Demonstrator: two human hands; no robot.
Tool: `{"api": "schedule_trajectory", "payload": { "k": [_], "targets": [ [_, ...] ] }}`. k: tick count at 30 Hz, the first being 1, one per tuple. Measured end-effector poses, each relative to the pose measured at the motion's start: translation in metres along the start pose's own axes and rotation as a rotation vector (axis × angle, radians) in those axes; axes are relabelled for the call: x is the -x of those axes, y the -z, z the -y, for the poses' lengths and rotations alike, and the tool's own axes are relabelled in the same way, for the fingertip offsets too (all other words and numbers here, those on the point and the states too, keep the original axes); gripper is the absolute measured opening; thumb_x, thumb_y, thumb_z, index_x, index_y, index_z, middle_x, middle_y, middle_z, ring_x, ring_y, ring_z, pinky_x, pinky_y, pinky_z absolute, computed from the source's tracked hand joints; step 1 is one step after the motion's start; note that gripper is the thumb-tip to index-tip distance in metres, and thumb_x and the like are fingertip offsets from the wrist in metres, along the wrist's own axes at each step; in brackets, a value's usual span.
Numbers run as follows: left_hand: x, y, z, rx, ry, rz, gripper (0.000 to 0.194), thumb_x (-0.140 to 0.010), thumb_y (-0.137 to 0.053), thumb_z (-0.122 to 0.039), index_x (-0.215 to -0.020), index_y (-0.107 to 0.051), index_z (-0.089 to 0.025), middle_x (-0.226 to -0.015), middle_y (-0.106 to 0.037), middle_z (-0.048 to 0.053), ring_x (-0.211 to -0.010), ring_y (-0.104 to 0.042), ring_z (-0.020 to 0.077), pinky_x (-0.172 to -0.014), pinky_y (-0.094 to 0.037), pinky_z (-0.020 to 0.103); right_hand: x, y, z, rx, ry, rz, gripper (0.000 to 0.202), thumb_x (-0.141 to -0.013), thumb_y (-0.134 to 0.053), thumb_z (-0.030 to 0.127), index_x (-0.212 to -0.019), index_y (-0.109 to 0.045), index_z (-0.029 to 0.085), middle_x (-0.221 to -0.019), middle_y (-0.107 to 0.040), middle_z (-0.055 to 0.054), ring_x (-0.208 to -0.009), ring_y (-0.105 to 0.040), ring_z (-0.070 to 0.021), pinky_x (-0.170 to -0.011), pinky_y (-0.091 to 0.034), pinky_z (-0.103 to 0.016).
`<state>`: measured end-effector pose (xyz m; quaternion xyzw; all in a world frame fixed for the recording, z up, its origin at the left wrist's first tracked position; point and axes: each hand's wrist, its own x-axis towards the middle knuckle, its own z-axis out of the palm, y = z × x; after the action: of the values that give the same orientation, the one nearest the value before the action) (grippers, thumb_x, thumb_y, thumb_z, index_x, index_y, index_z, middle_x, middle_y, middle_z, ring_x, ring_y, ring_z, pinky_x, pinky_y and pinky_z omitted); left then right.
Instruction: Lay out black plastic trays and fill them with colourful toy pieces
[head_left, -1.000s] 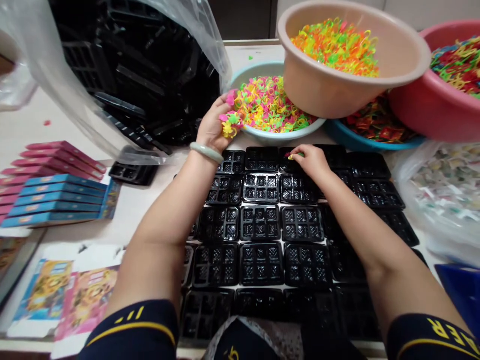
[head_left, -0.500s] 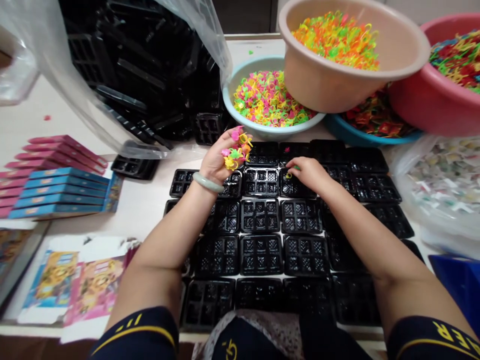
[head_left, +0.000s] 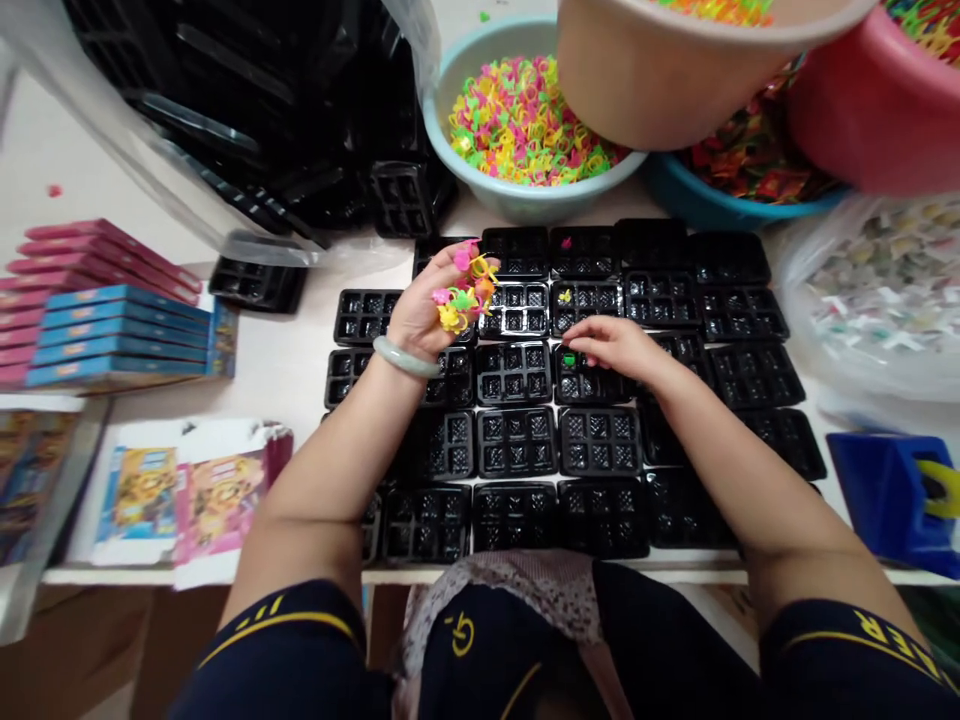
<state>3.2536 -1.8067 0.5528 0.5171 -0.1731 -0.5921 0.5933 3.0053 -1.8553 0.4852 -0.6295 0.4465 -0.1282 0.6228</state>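
My left hand [head_left: 431, 305], palm up and fingers curled, holds a bunch of small plastic toy rings [head_left: 466, 298] in pink, yellow, green and orange above the black trays. My right hand [head_left: 619, 348] hovers over a black compartment tray [head_left: 596, 388] in the third row, its fingers stretched and nothing visible in them. Just left of those fingertips, a green toy ring [head_left: 570, 359] lies in an upper-left compartment. One row farther back, a yellow ring [head_left: 565, 296] sits in a tray, and behind that a pink ring [head_left: 566, 243].
A light blue basin [head_left: 532, 200] of toy rings stands at the back, beside a stacked beige basin [head_left: 637, 90] and a red one [head_left: 877, 120]. A plastic bag of black trays [head_left: 262, 130] fills the back left. Blue boxes [head_left: 124, 345] lie left; a blue holder [head_left: 885, 495] stands right.
My right hand has come one row nearer, and a yellow and a green ring now lie in the trays by it. My left hand keeps its bunch. The view has tilted down.
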Motion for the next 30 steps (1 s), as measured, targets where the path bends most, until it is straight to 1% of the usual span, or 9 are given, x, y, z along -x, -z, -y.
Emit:
{"api": "schedule_trajectory", "payload": {
  "k": [4, 8, 11, 14, 17, 21, 24, 27, 30],
  "targets": [
    [0.02, 0.004, 0.008, 0.017, 0.018, 0.004, 0.012, -0.086, -0.057, -0.019, -0.095, -0.063, -0.024, -0.089, -0.07, 0.002, -0.088, -0.069, 0.0157, -0.063, -0.055, 0.02, 0.031, -0.003, -0.001, -0.216, -0.076, -0.035, 0.013, -0.079, -0.065, 0.028, -0.09, -0.064, 0.02, -0.083, -0.067, -0.001, -0.058, -0.052, -0.0072, -0.049, -0.041, -0.019],
    [0.046, 0.005, 0.02, 0.06, 0.048, 0.05, 0.014, -0.086, -0.052, -0.013, -0.09, -0.063, -0.021, -0.086, -0.07, 0.003, -0.071, -0.068, 0.0104, -0.057, -0.054, 0.016, 0.063, -0.015, -0.006, -0.49, -0.217, 0.066, 0.02, -0.077, -0.062, 0.019, -0.097, -0.063, 0.02, -0.105, -0.069, -0.007, -0.09, -0.065, -0.0138, -0.075, -0.054, -0.028],
    [0.062, 0.005, 0.031, 0.079, 0.083, 0.074, 0.015, -0.085, -0.051, -0.012, -0.088, -0.063, -0.02, -0.085, -0.071, 0.004, -0.064, -0.065, 0.009, -0.052, -0.052, 0.015, 0.078, -0.019, -0.011, -0.631, -0.248, 0.082, 0.029, -0.073, -0.059, 0.011, -0.1, -0.064, 0.021, -0.114, -0.068, -0.007, -0.109, -0.063, -0.0172, -0.094, -0.052, -0.034],
    [0.074, 0.005, 0.039, 0.072, 0.108, 0.096, 0.013, -0.084, -0.053, -0.012, -0.087, -0.063, -0.02, -0.086, -0.071, 0.004, -0.062, -0.065, 0.0091, -0.05, -0.052, 0.016, 0.09, -0.021, -0.014, -0.676, -0.202, 0.089, 0.036, -0.069, -0.056, 0.006, -0.1, -0.063, 0.022, -0.118, -0.067, -0.006, -0.116, -0.06, -0.0182, -0.101, -0.048, -0.038],
    [0.083, 0.005, 0.047, 0.054, 0.126, 0.111, 0.012, -0.084, -0.054, -0.014, -0.088, -0.063, -0.021, -0.088, -0.071, 0.004, -0.062, -0.064, 0.0096, -0.05, -0.052, 0.017, 0.099, -0.025, -0.016, -0.539, -0.103, 0.061, 0.036, -0.07, -0.055, 0.007, -0.102, -0.062, 0.023, -0.122, -0.065, -0.005, -0.119, -0.058, -0.0177, -0.098, -0.05, -0.037],
    [0.091, 0.007, 0.054, 0.043, 0.126, 0.12, 0.012, -0.084, -0.055, -0.015, -0.089, -0.064, -0.022, -0.09, -0.071, 0.004, -0.066, -0.065, 0.0103, -0.053, -0.052, 0.018, 0.104, -0.034, -0.021, -0.305, -0.047, 0.025, 0.021, -0.081, -0.055, 0.018, -0.101, -0.06, 0.022, -0.114, -0.067, -0.007, -0.107, -0.063, -0.0165, -0.079, -0.055, -0.03],
    [0.095, 0.009, 0.058, 0.053, 0.122, 0.112, 0.01, -0.082, -0.058, -0.016, -0.088, -0.064, -0.021, -0.09, -0.071, 0.004, -0.066, -0.065, 0.0103, -0.054, -0.052, 0.019, 0.104, -0.038, -0.026, -0.294, -0.055, -0.029, 0.019, -0.082, -0.058, 0.024, -0.101, -0.056, 0.022, -0.113, -0.065, -0.008, -0.099, -0.066, -0.0163, -0.067, -0.055, -0.026],
    [0.099, 0.012, 0.062, 0.059, 0.129, 0.095, 0.009, -0.082, -0.058, -0.015, -0.087, -0.063, -0.021, -0.089, -0.071, 0.004, -0.066, -0.065, 0.01, -0.055, -0.051, 0.019, 0.103, -0.038, -0.031, -0.328, -0.079, -0.095, 0.021, -0.078, -0.065, 0.028, -0.095, -0.054, 0.022, -0.103, -0.065, -0.005, -0.092, -0.068, -0.0164, -0.064, -0.055, -0.026],
    [0.102, 0.014, 0.065, 0.076, 0.138, 0.097, 0.011, -0.081, -0.057, -0.013, -0.085, -0.063, -0.021, -0.088, -0.071, 0.004, -0.067, -0.065, 0.0104, -0.056, -0.051, 0.02, 0.103, -0.037, -0.034, -0.325, -0.098, -0.084, 0.02, -0.076, -0.068, 0.032, -0.086, -0.055, 0.02, -0.089, -0.065, -0.003, -0.087, -0.069, -0.0165, -0.062, -0.055, -0.025]
  ]
}}
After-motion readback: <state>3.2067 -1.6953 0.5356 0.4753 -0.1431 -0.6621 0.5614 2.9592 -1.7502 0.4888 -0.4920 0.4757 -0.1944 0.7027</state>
